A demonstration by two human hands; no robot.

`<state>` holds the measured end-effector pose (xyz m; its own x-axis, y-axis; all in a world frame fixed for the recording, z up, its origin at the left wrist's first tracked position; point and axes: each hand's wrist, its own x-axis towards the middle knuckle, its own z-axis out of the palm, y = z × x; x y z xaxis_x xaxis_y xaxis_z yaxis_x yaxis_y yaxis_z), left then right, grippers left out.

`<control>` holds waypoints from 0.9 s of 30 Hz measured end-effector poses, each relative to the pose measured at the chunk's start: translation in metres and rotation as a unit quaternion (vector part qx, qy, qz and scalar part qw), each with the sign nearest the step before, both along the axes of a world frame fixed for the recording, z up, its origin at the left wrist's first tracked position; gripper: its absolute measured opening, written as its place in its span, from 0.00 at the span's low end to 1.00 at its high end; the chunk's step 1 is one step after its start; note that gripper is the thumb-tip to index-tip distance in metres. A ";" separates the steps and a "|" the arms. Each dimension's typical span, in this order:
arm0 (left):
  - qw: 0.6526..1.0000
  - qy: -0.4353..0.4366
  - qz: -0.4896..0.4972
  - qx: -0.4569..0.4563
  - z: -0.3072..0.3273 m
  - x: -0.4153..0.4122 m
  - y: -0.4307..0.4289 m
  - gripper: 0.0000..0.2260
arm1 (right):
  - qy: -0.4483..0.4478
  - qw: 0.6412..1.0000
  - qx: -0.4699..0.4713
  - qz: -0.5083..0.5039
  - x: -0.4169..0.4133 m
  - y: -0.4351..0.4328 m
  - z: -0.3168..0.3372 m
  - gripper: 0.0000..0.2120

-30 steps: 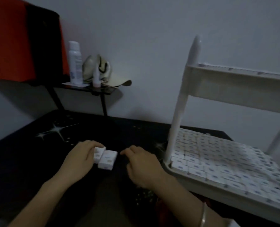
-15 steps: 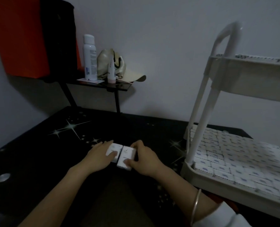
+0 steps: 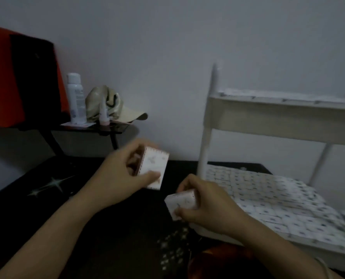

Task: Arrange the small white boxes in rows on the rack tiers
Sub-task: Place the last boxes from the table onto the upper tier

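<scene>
My left hand (image 3: 119,178) grips a small white box (image 3: 154,168) and holds it up above the black table, its broad face turned toward me. My right hand (image 3: 209,206) grips a second small white box (image 3: 180,201) lower down, close to the front left corner of the white rack (image 3: 204,141). The rack's lower tier (image 3: 278,200) is covered with rows of small white boxes. More boxes line the upper tier (image 3: 284,115), seen only edge-on.
The black table (image 3: 46,198) has star patterns. A small black shelf (image 3: 99,127) at the back left carries a white spray bottle (image 3: 75,98), a small dropper bottle (image 3: 104,112) and a beige cap (image 3: 111,105). A red and black panel (image 3: 16,81) stands at the far left.
Both boxes lay side by side on the table under my hands. Each hand has now lifted one; the left box is raised higher and the right one has moved toward the rack.
</scene>
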<state>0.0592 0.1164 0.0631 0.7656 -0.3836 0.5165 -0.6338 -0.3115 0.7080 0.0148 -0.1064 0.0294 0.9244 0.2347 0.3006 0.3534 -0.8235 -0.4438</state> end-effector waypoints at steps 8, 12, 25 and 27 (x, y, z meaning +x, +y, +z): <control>0.972 -0.184 -0.112 0.089 0.154 -0.029 -0.153 0.28 | -0.109 0.990 -0.035 -0.085 -0.081 -0.105 0.088 0.25; 0.965 -0.182 -0.143 0.124 0.190 -0.021 -0.232 0.23 | -0.157 0.979 0.009 -0.130 -0.112 -0.143 0.133 0.15; 0.915 -0.276 -0.052 0.289 0.231 0.023 -0.375 0.19 | -0.270 0.904 0.072 -0.324 -0.079 -0.253 0.263 0.12; 0.869 -0.345 -0.012 0.355 0.230 0.030 -0.382 0.19 | -0.219 0.916 0.062 -0.331 -0.070 -0.262 0.266 0.13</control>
<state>0.0892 -0.2660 0.2935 0.3547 -0.8044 0.4765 -0.8431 -0.4955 -0.2089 -0.0555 -0.3684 0.2954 0.6366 -0.3951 0.6623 -0.0394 -0.8743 -0.4837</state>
